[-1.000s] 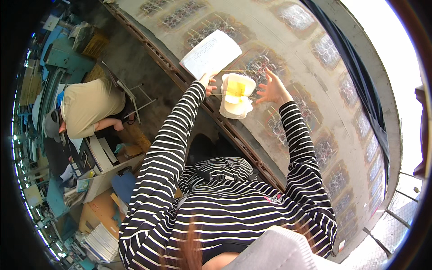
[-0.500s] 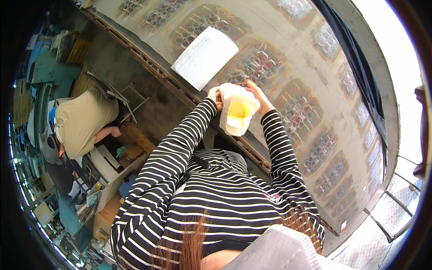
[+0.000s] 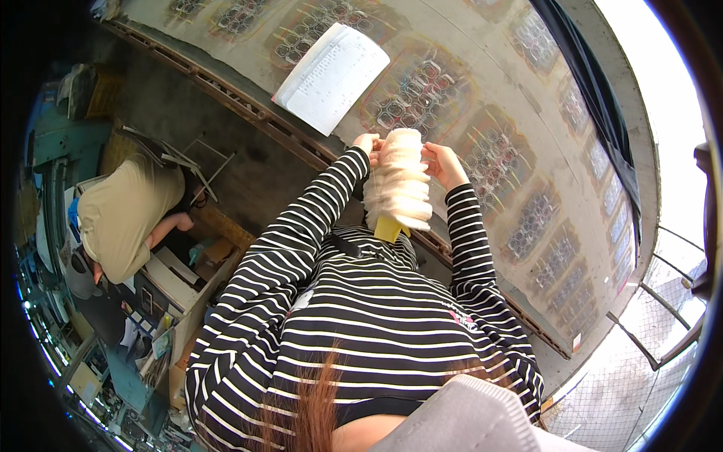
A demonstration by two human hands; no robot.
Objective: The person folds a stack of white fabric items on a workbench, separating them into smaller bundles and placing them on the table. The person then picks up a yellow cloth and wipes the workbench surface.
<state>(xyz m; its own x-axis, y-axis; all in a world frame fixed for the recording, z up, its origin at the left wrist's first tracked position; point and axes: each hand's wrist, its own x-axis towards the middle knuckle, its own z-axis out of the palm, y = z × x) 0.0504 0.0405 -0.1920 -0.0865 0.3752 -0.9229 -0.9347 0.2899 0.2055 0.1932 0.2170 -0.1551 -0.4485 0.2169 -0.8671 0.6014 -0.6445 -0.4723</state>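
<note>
A thick stack of cream-coloured soft pieces (image 3: 403, 177) is held up in front of my body, its many layered edges facing up. From its near end sticks a yellow paper slip (image 3: 389, 229). My left hand (image 3: 368, 146) grips the far left side of the stack, the fingers partly hidden behind it. On the other side, my right hand (image 3: 444, 163) holds the stack's right edge with bent fingers. An open notebook with handwriting (image 3: 333, 77) lies on the table just beyond my left hand.
The large grey table (image 3: 482, 83) carries several printed patches of ring-like outlines (image 3: 418, 94), with a metal rail (image 3: 218, 89) along its edge. Dark cloth (image 3: 591, 90) runs along the far right side. At left, another person in a beige shirt (image 3: 132, 218) bends over a cluttered desk.
The stack has been turned in my hands: its flat face with the yellow slip showed before, and now the layered side shows. The notebook and table appear slightly higher and further left.
</note>
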